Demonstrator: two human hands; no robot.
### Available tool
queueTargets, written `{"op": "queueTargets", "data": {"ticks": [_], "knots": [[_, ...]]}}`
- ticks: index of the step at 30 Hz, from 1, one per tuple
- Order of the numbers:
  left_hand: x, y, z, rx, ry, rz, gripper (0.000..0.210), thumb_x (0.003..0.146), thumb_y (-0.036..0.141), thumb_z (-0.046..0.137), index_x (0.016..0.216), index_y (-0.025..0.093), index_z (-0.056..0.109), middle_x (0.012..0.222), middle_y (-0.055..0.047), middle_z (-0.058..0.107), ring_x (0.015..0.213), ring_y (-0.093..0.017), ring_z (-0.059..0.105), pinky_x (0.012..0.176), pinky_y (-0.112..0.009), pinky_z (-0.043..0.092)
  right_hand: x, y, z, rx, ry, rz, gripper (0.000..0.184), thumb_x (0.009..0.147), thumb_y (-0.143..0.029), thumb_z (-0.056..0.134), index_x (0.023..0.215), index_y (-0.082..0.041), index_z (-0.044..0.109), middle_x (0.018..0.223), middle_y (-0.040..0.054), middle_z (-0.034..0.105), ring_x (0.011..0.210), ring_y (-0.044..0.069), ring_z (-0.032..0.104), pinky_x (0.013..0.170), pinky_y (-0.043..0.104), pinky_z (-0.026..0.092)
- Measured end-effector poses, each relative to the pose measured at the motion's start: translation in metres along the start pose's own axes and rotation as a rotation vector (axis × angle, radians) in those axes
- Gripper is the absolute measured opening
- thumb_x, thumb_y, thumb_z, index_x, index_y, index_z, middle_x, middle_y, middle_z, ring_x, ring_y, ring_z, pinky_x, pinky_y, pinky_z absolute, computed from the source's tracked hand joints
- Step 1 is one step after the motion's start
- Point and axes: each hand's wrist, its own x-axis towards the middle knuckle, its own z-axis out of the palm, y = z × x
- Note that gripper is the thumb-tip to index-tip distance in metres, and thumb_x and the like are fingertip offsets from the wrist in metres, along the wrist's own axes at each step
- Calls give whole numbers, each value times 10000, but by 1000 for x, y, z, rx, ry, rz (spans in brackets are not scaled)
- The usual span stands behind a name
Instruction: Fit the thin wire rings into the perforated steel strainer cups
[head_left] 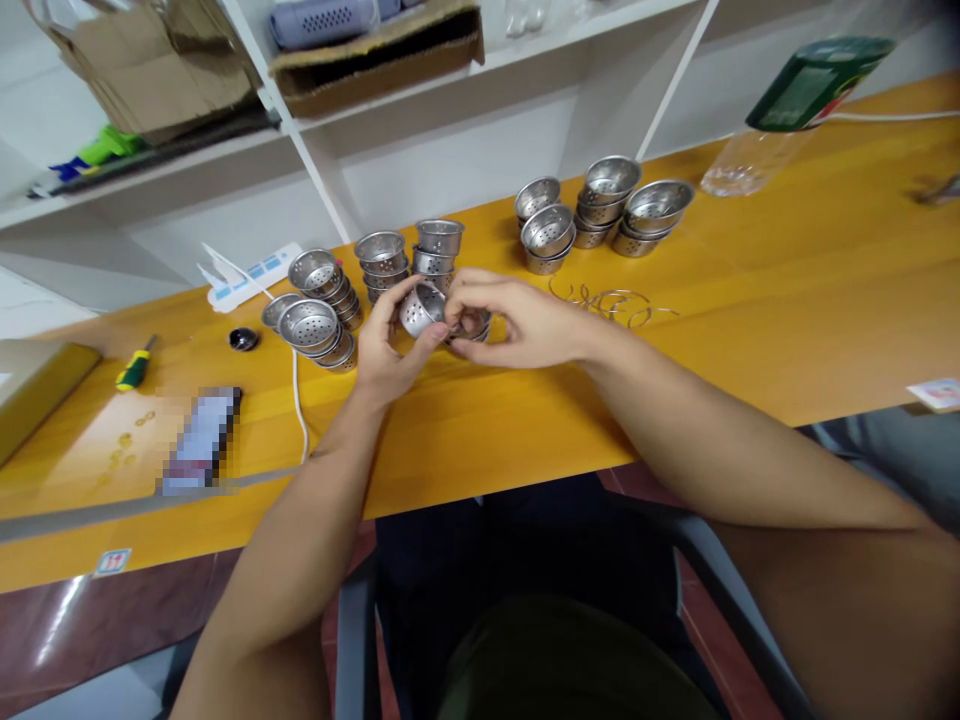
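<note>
My left hand (394, 345) is closed around a small perforated metal strainer cup (422, 308), which is tilted with its open side toward the right. At the cup's right side my right hand (504, 315) is pinched, its fingertips close to the rim. Whatever sits between those fingertips is hidden. Part of another metal cup shows behind and below the right fingers. To the right of my hands, several thin curved wire pieces (615, 305) lie loose on the table.
Stacked strainer cups stand at left (309, 328), behind my hands (381, 255) and at right (547, 232). A power strip (255, 278), black cap (244, 340), screwdriver (135, 368) and phone (201, 440) lie at left. A plastic bottle (795, 110) stands at back right.
</note>
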Motion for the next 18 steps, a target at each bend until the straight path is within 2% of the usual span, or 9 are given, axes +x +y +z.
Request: {"op": "queueTargets", "data": {"ticks": [2, 6, 8, 11, 13, 15, 16, 18], "knots": [[1, -3, 0, -25, 6, -8, 799, 1128, 850, 885, 1733, 355, 722, 1617, -121, 872, 1493, -366, 898, 1394, -601, 712, -2, 3, -9, 79, -13, -5, 245, 1196, -480, 878, 1115, -271, 778, 1204, 63, 732, 1016, 237, 712, 939, 396, 600], [2, -4, 3, -20, 5, -66, 899, 1061, 959, 887, 1719, 366, 733, 1634, -129, 853, 1597, -406, 856, 1453, -658, 678, -2, 5, -13, 85, 65, 20, 514, 1182, -772, 887, 1052, -283, 793, 1156, 72, 770, 1074, 278, 715, 1038, 467, 634], [2, -1, 4, -21, 24, -69, 930, 1038, 998, 883, 1708, 374, 724, 1629, -125, 844, 1623, -411, 840, 1458, -670, 677, 2, 1, -8, 81, 157, 62, 624, 1119, -911, 884, 1047, -300, 780, 1174, 92, 782, 1090, 308, 712, 1041, 509, 654], [1, 4, 7, -57, 16, -52, 962, 992, 1007, 932, 1709, 414, 687, 1646, -114, 813, 1629, -405, 834, 1426, -668, 706, 7, -1, -5, 118, 392, 194, 707, 1076, -1032, 833, 1074, -329, 753, 1118, 100, 775, 1021, 320, 721, 932, 517, 677], [0, 3, 8, -72, 9, -76, 1086, 913, 1042, 978, 1751, 443, 635, 1698, -121, 768, 1658, -423, 813, 1410, -675, 719, 6, 4, -14, 147, 570, 271, 709, 1103, -1050, 773, 1094, -341, 740, 1050, 93, 772, 930, 312, 716, 835, 505, 661], [1, -2, 9, -58, 50, -107, 1223, 852, 1092, 980, 1811, 454, 568, 1746, -133, 716, 1704, -453, 776, 1426, -692, 706, 1, 15, -31, 107, 676, 336, 665, 1138, -1007, 759, 1107, -344, 743, 1022, 97, 796, 907, 314, 718, 798, 496, 637], [1, -6, 9, -47, 87, -113, 1256, 848, 1107, 968, 1831, 450, 544, 1759, -138, 697, 1726, -466, 756, 1444, -703, 690, -4, 22, -40, 50, 674, 377, 627, 1151, -964, 781, 1105, -339, 750, 1027, 105, 817, 935, 324, 732, 812, 497, 633], [2, -13, 9, -39, 152, -109, 1240, 888, 1101, 940, 1848, 437, 520, 1774, -146, 676, 1767, -485, 720, 1484, -725, 651, -14, 39, -58, -127, 534, 483, 522, 1156, -819, 865, 1058, -315, 773, 1027, 118, 852, 1028, 354, 772, 890, 515, 643]]}}
